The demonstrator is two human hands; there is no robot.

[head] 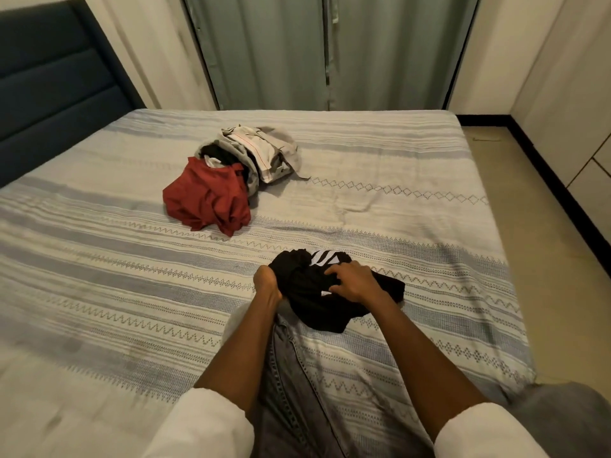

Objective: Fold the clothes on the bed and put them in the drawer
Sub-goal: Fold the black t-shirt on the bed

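We've got both hands on the black garment (325,292) (crumpled, near the bed's (99,259) front edge): left hand (268,283) gripping its edge, right hand (352,280) curled into the fabric. The red garment (206,198) and grey pile (261,153) sit well apart, mid-bed.

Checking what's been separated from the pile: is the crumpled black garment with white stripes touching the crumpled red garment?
Apart. The head view shows bare striped bedspread between the black garment and the red garment.

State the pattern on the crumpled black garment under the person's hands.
White diagonal stripes on the crumpled black garment, clearest in the head view.
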